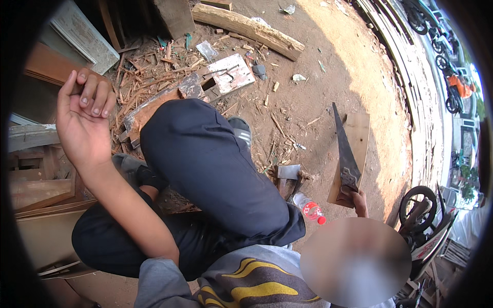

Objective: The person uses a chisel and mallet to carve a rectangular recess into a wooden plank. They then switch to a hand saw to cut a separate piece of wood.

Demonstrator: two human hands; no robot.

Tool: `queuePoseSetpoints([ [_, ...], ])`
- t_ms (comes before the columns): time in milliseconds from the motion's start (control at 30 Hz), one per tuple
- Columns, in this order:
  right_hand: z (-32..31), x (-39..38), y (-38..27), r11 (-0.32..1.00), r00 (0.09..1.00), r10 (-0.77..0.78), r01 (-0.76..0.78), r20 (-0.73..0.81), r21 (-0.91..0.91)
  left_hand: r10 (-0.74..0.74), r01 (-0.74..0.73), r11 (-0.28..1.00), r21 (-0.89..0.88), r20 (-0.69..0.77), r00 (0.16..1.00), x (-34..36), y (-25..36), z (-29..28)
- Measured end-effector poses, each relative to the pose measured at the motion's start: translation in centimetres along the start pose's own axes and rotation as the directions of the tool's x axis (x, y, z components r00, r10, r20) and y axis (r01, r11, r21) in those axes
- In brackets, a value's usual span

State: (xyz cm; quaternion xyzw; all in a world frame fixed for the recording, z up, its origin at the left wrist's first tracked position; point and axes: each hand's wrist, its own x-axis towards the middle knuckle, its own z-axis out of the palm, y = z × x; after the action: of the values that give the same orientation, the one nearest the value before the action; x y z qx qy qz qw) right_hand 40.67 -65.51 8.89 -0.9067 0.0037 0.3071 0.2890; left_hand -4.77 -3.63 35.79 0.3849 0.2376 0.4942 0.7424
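My left hand (85, 110) is raised at the left, palm up, fingers loosely curled with nothing in them, near leaning wooden panels (49, 61). At the right, my right hand (358, 200) grips a hand saw (345, 156) by its handle, together with a flat wooden board (358, 128) behind the blade. A plastic bottle with a red cap (310, 208) lies just left of that hand, beside a wide metal blade (288, 171). A blurred patch covers the area below my right hand.
A battered wooden piece (228, 74), scattered scraps (154, 77) and a long beam (246, 28) lie ahead on dirt ground around my bent legs. Stacked planks (398, 61) run along the right. A parked motorbike (426, 220) stands close right; more motorbikes and an orange shape (459, 86) are farther off.
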Motion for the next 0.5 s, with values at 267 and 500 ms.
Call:
queuePoseSetpoints([
  [267, -7.4, -4.4, -23.7, 0.405, 0.845, -0.505, 0.055, -0.173, -0.913, 0.049, -0.061, 0.997, -0.039, -0.260, 0.964, 1.2, -0.7, -5.9],
  [500, -6.3, -16.7, -49.2, 0.258, 0.792, -0.596, 0.341, 0.129, -0.904, -0.090, 0.080, 0.996, -0.042, -0.486, 0.869, 2.6, -5.1, -12.9],
])
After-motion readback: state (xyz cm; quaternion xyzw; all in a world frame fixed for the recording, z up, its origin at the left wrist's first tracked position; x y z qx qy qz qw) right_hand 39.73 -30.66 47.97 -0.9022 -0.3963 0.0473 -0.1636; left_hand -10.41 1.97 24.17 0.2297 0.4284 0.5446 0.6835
